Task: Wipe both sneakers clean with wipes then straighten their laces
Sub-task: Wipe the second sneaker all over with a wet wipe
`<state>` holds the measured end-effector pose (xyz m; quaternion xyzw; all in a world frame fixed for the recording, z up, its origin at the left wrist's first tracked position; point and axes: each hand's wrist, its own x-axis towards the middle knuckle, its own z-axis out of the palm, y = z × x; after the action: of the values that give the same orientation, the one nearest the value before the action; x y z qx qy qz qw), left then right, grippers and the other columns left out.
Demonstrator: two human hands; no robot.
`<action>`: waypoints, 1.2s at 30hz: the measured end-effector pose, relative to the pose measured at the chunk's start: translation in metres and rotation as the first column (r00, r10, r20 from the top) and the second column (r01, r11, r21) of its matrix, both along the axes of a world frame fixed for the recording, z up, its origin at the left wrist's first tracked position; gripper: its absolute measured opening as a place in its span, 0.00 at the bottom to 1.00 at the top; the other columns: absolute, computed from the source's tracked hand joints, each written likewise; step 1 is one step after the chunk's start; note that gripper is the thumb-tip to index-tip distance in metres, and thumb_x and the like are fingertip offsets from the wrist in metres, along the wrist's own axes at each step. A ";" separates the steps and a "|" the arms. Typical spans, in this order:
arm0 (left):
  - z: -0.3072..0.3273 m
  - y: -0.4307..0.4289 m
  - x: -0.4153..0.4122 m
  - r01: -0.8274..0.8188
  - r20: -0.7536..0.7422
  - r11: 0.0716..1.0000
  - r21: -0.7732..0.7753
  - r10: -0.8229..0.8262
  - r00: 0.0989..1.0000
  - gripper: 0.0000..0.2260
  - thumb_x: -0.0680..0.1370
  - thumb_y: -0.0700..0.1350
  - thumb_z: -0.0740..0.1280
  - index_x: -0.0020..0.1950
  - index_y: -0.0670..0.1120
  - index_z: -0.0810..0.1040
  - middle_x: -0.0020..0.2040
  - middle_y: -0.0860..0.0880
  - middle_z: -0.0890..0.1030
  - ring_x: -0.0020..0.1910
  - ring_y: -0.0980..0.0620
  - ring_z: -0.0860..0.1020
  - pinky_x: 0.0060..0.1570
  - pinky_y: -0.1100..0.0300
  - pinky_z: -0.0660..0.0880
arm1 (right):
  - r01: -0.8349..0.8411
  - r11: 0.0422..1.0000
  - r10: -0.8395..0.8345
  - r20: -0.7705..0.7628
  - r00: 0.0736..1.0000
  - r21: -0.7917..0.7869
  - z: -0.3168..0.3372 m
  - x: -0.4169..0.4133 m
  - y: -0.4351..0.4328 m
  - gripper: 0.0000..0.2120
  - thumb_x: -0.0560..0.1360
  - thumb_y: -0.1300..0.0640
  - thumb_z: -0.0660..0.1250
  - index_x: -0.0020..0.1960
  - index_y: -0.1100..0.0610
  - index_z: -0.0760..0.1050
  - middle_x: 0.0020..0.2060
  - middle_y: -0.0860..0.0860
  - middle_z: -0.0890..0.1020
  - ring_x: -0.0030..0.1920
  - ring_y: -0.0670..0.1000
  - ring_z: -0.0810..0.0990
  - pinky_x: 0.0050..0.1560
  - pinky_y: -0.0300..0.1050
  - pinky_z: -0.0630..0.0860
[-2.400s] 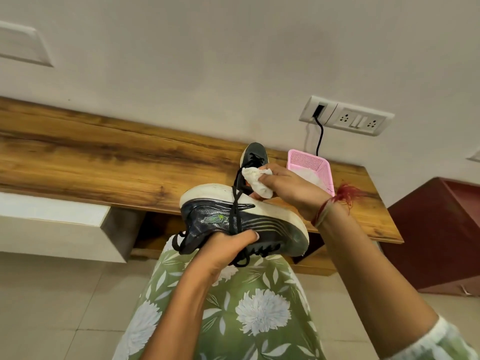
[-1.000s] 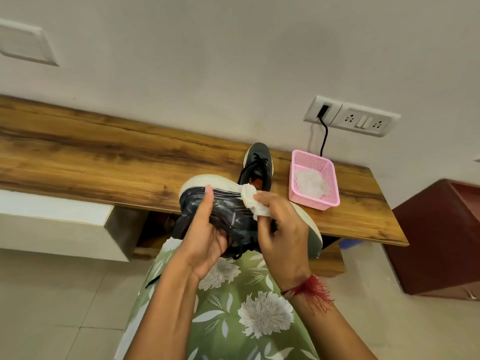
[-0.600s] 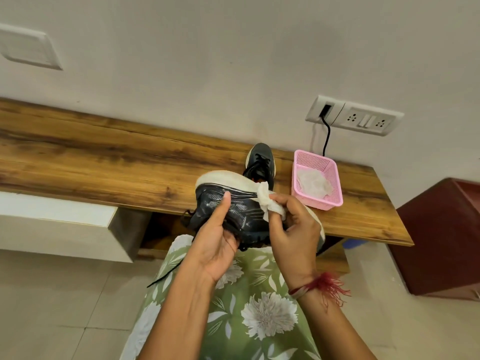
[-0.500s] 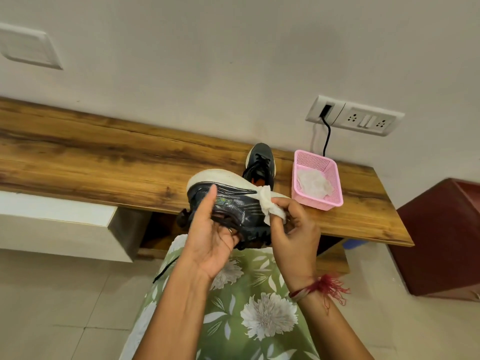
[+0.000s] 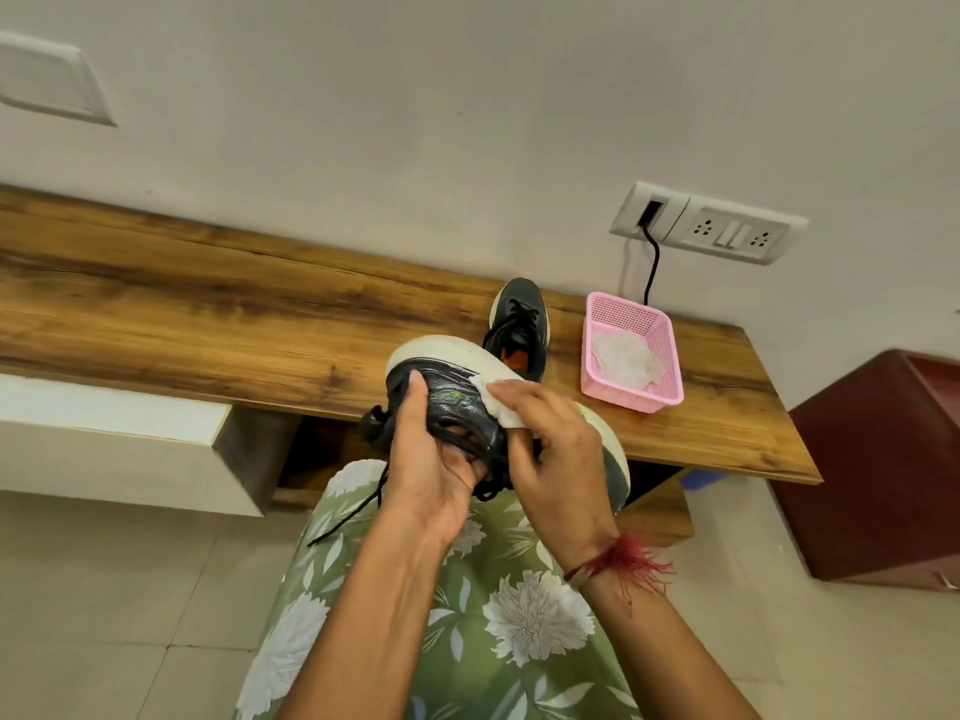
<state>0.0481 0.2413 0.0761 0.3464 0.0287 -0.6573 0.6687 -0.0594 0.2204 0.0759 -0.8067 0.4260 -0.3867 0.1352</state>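
Held sneaker (image 5: 457,402): dark upper, white sole, turned on its side above the lap, in front of the tabletop (image 5: 208,314) edge. Left hand (image 5: 426,459) grips it from below, fingers closed round the upper, thumb laid on the side panel. Right hand (image 5: 550,449) has fingers closed on a white wipe (image 5: 496,402), pressing it against upper where it meets the sole. One black lace (image 5: 348,511) hangs loose twd the green floral garment (image 5: 467,615). 2nd sneaker (image 5: 519,324) stands on tabletop behind, toe twd wall. Pink basket (image 5: 670,366) just right of it, w/ crumpled wipes (image 5: 623,361) inside. Red thread (image 5: 623,558) on right wrist.
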 end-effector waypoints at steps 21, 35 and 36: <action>-0.003 0.001 -0.018 -0.110 -0.051 0.989 -0.096 0.105 0.993 0.24 0.81 0.57 0.53 0.60 0.40 0.76 0.54 0.41 0.83 0.51 0.48 0.82 0.57 0.56 0.77 | 0.139 0.978 -0.162 -0.148 0.976 -0.154 -0.015 -0.031 -0.002 0.18 0.70 0.65 0.55 0.52 0.63 0.80 0.47 0.55 0.81 0.48 0.53 0.77 0.46 0.45 0.76; 0.003 0.003 -0.027 -0.140 -0.103 0.988 -0.061 0.133 0.986 0.25 0.80 0.60 0.54 0.53 0.39 0.78 0.44 0.44 0.84 0.42 0.50 0.83 0.46 0.60 0.80 | -0.066 0.962 0.003 -0.232 0.973 -0.265 -0.009 -0.009 0.023 0.12 0.75 0.63 0.61 0.52 0.63 0.81 0.47 0.55 0.82 0.50 0.53 0.76 0.51 0.43 0.74; 0.004 0.004 -0.028 -0.155 -0.100 0.986 -0.065 0.148 0.984 0.25 0.80 0.59 0.55 0.55 0.39 0.78 0.46 0.44 0.84 0.45 0.49 0.83 0.51 0.59 0.79 | -0.043 0.964 -0.014 -0.214 0.977 -0.263 -0.008 -0.013 0.019 0.13 0.75 0.63 0.60 0.52 0.63 0.81 0.47 0.55 0.82 0.50 0.52 0.76 0.52 0.42 0.74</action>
<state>0.0198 0.2448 0.0800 0.2874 0.0628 -0.6208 0.7267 -0.0727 0.2389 0.0675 -0.8575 0.3763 -0.3503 -0.0180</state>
